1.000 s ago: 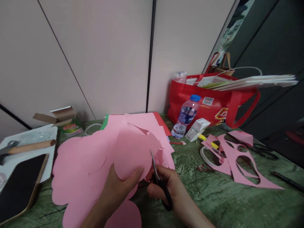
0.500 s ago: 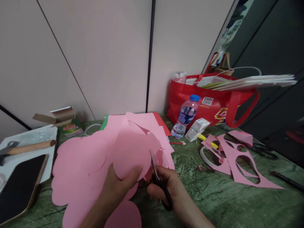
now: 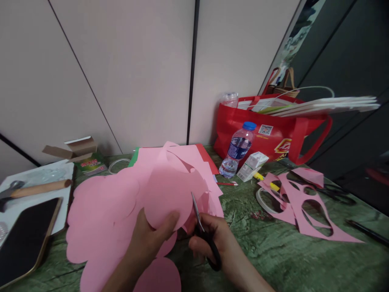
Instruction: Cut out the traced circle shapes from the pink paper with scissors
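Note:
My left hand pinches the lower edge of a rounded piece of pink paper, thumb on top. Black-handled scissors sit in my right hand, fingers through the loops. Their blades point up and away, along the right edge of the pink paper. Whether the blades are fully closed is hard to see. A curled offcut strip rises behind the piece. Under my left forearm lies a large scalloped pink paper shape, partly covered by the arm.
Pink offcuts with holes, a tape roll and a black pen lie at right. Behind stand a water bottle, a small white box and a red bag. A phone and hammer are at left.
The pink piece has shifted and turned slightly in my left hand, and the curled strip behind it stands a little higher. My right hand with the scissors stays almost still.

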Available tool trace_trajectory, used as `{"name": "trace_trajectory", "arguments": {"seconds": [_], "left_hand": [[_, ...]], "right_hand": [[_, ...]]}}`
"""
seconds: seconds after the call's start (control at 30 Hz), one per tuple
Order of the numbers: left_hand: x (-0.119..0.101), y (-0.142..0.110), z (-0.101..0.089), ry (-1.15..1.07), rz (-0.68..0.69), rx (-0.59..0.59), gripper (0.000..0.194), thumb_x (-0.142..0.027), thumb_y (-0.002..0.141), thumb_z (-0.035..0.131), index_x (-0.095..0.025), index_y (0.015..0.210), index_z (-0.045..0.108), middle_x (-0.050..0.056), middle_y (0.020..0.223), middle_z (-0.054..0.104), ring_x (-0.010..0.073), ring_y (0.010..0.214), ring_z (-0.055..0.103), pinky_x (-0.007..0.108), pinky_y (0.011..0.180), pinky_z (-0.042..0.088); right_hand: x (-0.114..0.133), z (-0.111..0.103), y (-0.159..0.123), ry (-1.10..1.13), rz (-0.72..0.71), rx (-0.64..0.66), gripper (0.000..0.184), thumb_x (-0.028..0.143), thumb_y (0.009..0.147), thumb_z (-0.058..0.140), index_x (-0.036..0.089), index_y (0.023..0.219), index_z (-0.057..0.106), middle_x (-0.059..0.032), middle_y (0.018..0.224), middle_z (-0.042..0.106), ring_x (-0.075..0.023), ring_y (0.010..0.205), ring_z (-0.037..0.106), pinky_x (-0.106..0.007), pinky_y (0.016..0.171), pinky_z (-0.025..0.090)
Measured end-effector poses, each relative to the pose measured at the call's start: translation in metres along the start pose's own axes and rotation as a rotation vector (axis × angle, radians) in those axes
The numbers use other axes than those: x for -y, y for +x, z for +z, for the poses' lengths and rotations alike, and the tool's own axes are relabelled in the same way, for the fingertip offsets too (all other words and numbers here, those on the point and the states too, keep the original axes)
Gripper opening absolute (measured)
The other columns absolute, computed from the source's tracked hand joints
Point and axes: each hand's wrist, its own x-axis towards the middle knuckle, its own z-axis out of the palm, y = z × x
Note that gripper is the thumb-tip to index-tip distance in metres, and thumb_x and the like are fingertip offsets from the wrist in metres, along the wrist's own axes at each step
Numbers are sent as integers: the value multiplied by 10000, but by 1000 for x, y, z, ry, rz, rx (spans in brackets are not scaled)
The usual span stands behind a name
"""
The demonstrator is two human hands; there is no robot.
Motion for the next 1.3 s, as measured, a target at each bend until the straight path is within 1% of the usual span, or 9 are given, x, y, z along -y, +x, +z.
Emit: {"name": "trace_trajectory", "arguments": {"seconds": [0.1, 0.2, 0.3, 0.43, 0.6, 0.73, 0.87, 1.07, 1.3], "left_hand": [[-2, -1, 2, -6, 21, 2, 234, -370, 622, 603, -179, 534, 500, -71, 393, 395, 84, 383, 366, 213, 378, 303], [-2, -2, 5, 19, 53, 54, 339, -383, 689, 557, -184, 441, 439, -48, 375, 409, 83, 378, 380, 219, 397, 307], [-2, -3, 7, 25, 61, 141, 380, -390, 719, 537, -181, 411, 461, -27, 363, 450, 95, 369, 423, 228, 419, 347], [-3, -3, 5, 91, 50, 125, 355, -359, 681, 580, -184, 389, 482, -32, 347, 447, 96, 352, 426, 222, 405, 365], [-1, -2, 3, 136, 35, 93, 179, -339, 624, 648, -167, 595, 609, -56, 328, 456, 121, 347, 453, 232, 393, 375], [-2, -3, 7, 81, 18, 95, 238, -306, 594, 645, -154, 777, 659, 1, 530, 643, 181, 531, 612, 249, 486, 477], [-5, -4, 9, 64, 28, 84, 267, -307, 590, 626, -159, 809, 659, 43, 731, 716, 217, 694, 660, 275, 598, 529], [-8, -5, 9, 93, 10, 92, 226, -294, 585, 623, -152, 760, 642, 46, 686, 711, 229, 654, 661, 286, 561, 532], [-9, -6, 10, 79, 43, 99, 143, -258, 596, 613, -167, 702, 642, 16, 625, 695, 188, 604, 645, 248, 531, 513]], "right_hand": [[2, 0, -1, -17, 17, 1, 462, 572, 538, 705, 171, 645, 504, 62, 429, 465, -68, 333, 388, -187, 333, 300], [1, 1, -1, -17, 2, 1, 467, 581, 553, 693, 167, 653, 502, 56, 442, 472, -69, 336, 396, -184, 328, 289], [-4, 1, 0, 20, -30, 18, 443, 561, 574, 693, 169, 663, 507, 32, 517, 520, -69, 353, 415, -186, 332, 303], [-7, 1, 2, 45, -19, 8, 396, 499, 580, 720, 175, 673, 514, 47, 504, 496, -76, 364, 407, -191, 345, 301], [-4, 0, 3, 73, -73, -17, 386, 451, 545, 764, 166, 662, 530, 56, 555, 436, -78, 464, 354, -199, 428, 280], [0, -1, 2, 100, -72, -7, 392, 397, 535, 790, 178, 637, 482, 58, 568, 434, -88, 503, 345, -203, 460, 291], [2, -2, 1, 84, -45, -11, 404, 384, 517, 806, 177, 642, 483, 49, 579, 464, -95, 513, 372, -207, 469, 308], [3, -3, 1, 37, -21, -26, 450, 464, 491, 795, 188, 606, 459, 42, 567, 464, -106, 517, 389, -214, 456, 294], [3, -3, 2, 31, -12, -11, 453, 475, 496, 785, 193, 607, 448, 46, 570, 451, -102, 514, 365, -216, 453, 274]]}}
